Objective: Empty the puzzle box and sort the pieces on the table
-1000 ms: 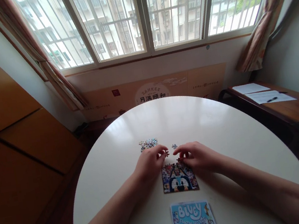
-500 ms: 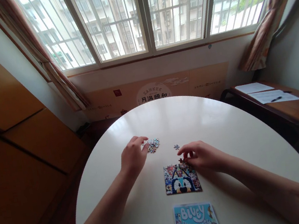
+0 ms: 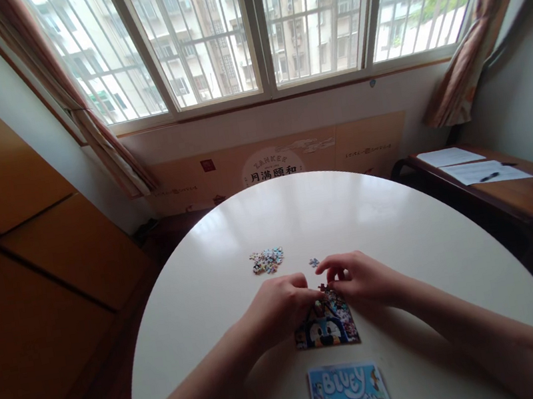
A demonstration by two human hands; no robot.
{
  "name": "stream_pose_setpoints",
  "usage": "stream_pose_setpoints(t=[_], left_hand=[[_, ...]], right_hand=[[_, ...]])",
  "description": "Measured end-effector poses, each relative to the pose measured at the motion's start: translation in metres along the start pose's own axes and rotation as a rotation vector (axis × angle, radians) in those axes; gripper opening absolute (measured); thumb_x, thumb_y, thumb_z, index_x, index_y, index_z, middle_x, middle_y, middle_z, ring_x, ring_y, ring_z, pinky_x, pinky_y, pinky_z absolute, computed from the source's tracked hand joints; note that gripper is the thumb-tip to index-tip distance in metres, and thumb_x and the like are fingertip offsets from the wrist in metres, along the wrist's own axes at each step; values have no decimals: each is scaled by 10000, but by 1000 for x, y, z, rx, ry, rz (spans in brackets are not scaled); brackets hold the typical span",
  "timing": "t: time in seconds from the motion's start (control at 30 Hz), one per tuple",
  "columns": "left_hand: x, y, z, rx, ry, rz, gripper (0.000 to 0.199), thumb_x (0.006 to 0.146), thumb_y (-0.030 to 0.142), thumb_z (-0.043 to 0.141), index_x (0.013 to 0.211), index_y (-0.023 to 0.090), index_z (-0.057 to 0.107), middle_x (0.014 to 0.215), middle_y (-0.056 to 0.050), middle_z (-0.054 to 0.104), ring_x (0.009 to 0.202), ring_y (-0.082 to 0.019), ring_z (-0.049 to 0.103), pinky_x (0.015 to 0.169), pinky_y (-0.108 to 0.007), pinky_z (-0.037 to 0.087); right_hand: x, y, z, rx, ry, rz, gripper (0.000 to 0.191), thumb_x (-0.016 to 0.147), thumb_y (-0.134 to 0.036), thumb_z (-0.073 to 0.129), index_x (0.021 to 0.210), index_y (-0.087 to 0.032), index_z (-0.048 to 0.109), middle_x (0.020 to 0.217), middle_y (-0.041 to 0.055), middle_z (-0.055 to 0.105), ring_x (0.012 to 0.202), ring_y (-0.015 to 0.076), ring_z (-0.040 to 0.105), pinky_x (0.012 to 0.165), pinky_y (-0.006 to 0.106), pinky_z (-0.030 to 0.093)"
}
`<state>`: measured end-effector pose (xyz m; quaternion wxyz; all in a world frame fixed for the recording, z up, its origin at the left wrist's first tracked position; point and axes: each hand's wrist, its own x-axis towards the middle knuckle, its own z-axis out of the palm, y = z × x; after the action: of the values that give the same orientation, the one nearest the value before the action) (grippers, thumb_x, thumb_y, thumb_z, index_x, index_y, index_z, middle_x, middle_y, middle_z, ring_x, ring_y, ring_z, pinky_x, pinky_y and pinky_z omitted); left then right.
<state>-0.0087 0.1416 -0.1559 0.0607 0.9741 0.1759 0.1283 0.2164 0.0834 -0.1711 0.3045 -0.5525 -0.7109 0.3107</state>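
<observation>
Piece (image 3: 323, 287): pinched in right hand (image 3: 355, 276), at puzzle's (image 3: 326, 334) far edge
Left hand (image 3: 280, 302): over puzzle's left, just beside piece; cannot tell grip

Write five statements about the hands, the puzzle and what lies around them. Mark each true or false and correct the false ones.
1. The right hand holds a dark puzzle piece in its fingers. True.
2. The left hand is in the loose pile. False: it is at the joined puzzle, covering its upper left part in this view.
3. One loose piece lies apart from the pile. True.
4. The Bluey picture lies between the joined puzzle and the window. False: it lies on the wearer's side of the joined puzzle.
5. The white table has a rounded edge. True.
</observation>
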Motion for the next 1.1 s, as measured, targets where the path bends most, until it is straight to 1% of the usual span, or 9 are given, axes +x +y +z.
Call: stream_pose_setpoints(t=[0.2,0.3,0.43,0.53,0.7,0.9,1.1], left_hand=[[0,1,3,-19,-3,5,348,886,149,632,1096,400,750,794,26,643,644,-125,581,592,-248,428],[1,1,1,5,-7,5,332,884,153,635,1077,394,756,783,23,635,640,-128,578,580,-247,422],[1,2,0,66,-18,16,299,892,174,636,1071,381,757,780,13,624,633,-134,569,562,-249,411],[0,3,1,89,-17,42,326,904,165,610,1108,383,740,809,11,623,642,-132,565,567,-246,414],[1,4,0,75,-47,53,355,875,151,620,1129,373,731,803,10,611,655,-131,567,589,-236,426],[2,5,-2,55,-54,42,386,864,146,639,1139,403,726,806,19,607,655,-132,561,591,-242,418],[1,3,0,61,-59,41,358,882,187,653,1149,415,722,808,20,609,649,-132,549,585,-245,405]], right_hand=[[0,-3,0,6,1,-6,376,779,-129,576,1126,-202,703,806,-2,700,666,75,580,646,190,449],[-1,-5,0,-1,0,-30,369,778,-135,588,1121,-205,707,795,-3,692,644,68,560,637,192,439],[-1,-4,1,-17,6,-48,412,779,-138,589,1167,-227,694,816,-7,697,679,78,574,662,203,449],[-1,-3,0,-16,10,-50,416,780,-136,583,1172,-226,691,828,-3,700,690,83,581,665,207,452],[-1,-2,-1,-24,17,-70,380,780,-141,592,1136,-230,694,809,-13,691,691,81,576,692,218,459],[-2,-1,-1,-41,23,-121,423,780,-144,588,1179,-247,679,827,-16,690,752,98,602,761,251,478],[-3,1,0,-63,44,-137,461,773,-156,606,1220,-254,665,848,-6,694,774,115,594,773,269,473]])
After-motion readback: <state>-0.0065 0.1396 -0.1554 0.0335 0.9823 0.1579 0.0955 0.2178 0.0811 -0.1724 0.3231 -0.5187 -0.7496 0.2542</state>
